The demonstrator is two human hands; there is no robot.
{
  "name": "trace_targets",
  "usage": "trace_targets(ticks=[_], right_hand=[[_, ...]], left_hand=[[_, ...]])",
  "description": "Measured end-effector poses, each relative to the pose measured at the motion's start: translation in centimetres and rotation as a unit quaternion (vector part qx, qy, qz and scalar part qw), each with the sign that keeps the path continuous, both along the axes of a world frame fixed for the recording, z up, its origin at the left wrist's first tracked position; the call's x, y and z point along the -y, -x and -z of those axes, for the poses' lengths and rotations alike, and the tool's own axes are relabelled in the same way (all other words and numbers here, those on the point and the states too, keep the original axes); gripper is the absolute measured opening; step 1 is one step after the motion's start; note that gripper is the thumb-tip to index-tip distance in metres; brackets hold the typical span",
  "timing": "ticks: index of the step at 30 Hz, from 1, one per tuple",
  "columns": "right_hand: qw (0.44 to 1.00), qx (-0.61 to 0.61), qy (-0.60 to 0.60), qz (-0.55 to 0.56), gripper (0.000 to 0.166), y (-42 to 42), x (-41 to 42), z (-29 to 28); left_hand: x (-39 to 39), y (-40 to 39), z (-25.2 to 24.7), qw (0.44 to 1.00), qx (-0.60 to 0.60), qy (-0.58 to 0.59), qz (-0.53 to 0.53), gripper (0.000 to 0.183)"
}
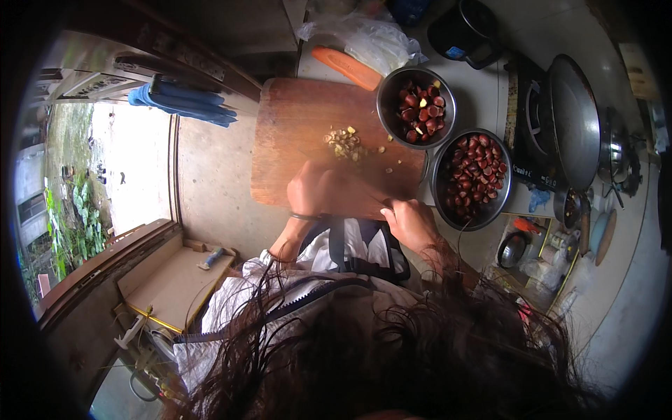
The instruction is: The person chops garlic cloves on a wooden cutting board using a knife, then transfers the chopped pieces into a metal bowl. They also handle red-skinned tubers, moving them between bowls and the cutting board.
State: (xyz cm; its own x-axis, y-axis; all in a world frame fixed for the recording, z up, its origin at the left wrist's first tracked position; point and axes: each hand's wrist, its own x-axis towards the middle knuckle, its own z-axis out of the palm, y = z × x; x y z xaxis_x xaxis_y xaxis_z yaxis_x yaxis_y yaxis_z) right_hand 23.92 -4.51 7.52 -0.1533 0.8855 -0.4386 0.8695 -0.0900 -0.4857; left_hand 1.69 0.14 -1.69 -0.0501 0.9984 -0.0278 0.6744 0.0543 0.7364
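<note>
A wooden cutting board [294,110] lies in front of me. My right hand [412,223] is closed at its near right edge around the dark handle of what looks like a knife [387,202]; its blade is lost in a blur. Over the board's near part is my left hand [307,189], a dark band at the wrist. Blur hides its fingers and anything in them. Small pale and brown cut pieces [344,143] form a pile beyond it, with a few scattered to the right. Two metal bowls, a farther one [381,113] and a nearer one [434,194], hold red-brown chestnuts.
An orange oval slab [344,65] and a clear plastic bag [378,42] lie behind the board. To the right are a black pot [462,31], a gas stove [525,152] and a large wok [575,123]. A hammer [211,258] rests on a ledge at left.
</note>
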Motion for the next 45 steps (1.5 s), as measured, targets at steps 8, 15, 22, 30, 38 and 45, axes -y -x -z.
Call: trace_targets(ticks=[8, 15, 22, 30, 38, 45], right_hand=[[0.995, 0.067, -0.065, -0.027, 0.018, 0.7, 1.0, 0.8], [0.990, 0.133, -0.006, -0.053, 0.024, 1.7, 1.4, 1.2], [0.996, 0.091, -0.001, -0.015, 0.022, 2.4, 1.6, 1.2], [0.995, 0.097, -0.005, -0.019, 0.027, 2.9, 1.0, 1.2], [0.995, 0.039, -0.086, 0.017, 0.017, 3.1, 1.5, 5.0], [0.996, -0.011, -0.063, 0.062, 0.024, 1.1, 0.4, 2.3]], left_hand=[[0.2, 0.0, 0.4, 1.000, -0.006, 0.017, 0.000, 0.014], [1.3, -0.5, 1.6, 0.999, -0.025, 0.034, -0.017, 0.015], [1.4, -0.9, 2.4, 1.000, 0.006, -0.001, -0.008, 0.020], [1.7, -1.0, 1.8, 1.000, -0.016, 0.007, -0.001, 0.023], [1.9, -1.2, 2.2, 0.998, -0.048, 0.034, -0.014, 0.022], [0.6, -1.5, -0.7, 0.999, -0.006, -0.037, 0.001, 0.017]])
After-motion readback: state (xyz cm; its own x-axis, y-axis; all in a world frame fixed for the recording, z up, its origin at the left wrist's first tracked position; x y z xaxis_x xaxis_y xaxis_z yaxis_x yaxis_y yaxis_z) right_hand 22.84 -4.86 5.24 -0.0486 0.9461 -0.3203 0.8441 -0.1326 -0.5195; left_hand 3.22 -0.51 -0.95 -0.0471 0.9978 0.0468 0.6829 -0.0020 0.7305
